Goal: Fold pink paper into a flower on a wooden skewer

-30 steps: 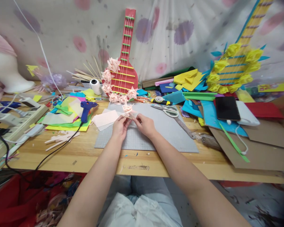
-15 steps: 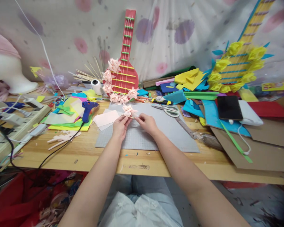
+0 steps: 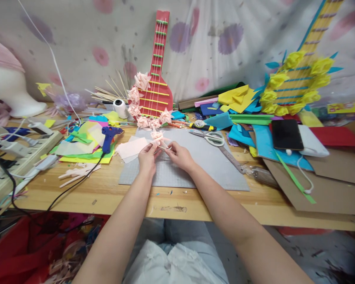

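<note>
My left hand (image 3: 148, 158) is closed in a pinch around the base of a pale pink paper flower (image 3: 157, 137), whose pointed petals face up and away from me. Close beside it, my right hand (image 3: 181, 156) pinches a thin pale stick (image 3: 165, 147) that reaches toward the flower's lower side. Whether the stick's tip touches the petals is too small to tell. Both hands are over the grey cutting mat (image 3: 207, 169). Pink paper sheets (image 3: 132, 149) lie just left of my left hand.
A blue glue gun (image 3: 109, 139) stands on coloured paper at left, its black cable trailing to the power strip (image 3: 23, 157). Scissors (image 3: 211, 138) and a metal ruler (image 3: 231, 158) lie right. Behind stands a red paper lute (image 3: 159, 92) with pink flowers; a phone (image 3: 286, 135) rests far right.
The flower and my left hand have shifted slightly left and the flower has turned a little. My right hand has also moved slightly left, with the thin stick now angled differently.
</note>
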`<state>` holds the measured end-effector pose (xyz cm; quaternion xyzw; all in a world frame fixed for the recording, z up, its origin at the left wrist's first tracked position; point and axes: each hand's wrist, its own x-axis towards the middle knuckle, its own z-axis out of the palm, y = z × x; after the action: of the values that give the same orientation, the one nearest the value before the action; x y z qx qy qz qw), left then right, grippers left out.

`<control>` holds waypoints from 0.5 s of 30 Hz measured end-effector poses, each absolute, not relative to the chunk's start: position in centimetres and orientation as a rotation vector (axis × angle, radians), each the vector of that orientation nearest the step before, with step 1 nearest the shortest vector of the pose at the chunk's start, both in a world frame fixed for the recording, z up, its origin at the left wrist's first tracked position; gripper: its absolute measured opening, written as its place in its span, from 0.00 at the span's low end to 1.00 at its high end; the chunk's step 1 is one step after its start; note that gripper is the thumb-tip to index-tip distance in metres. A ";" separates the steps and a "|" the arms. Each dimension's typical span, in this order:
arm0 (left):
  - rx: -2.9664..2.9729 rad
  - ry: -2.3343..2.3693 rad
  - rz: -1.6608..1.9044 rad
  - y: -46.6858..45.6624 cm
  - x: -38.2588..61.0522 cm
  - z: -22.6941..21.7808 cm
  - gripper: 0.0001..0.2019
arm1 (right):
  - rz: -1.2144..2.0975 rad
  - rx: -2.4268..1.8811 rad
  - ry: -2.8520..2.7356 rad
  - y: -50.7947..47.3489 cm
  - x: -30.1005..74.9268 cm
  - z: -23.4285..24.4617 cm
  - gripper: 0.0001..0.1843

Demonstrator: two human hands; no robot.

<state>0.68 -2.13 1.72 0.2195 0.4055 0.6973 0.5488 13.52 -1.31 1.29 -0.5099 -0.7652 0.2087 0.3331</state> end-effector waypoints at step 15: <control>0.537 0.995 1.655 -2.0 0.3 1.7 0.13 | 0.928 -1.252 -2.076 -1.3 13.2 1.5 0.16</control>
<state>0.34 -1.99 1.70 0.2256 0.4183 0.6958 0.5386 13.18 -1.30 1.46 -0.4646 -0.7701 0.3441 0.2696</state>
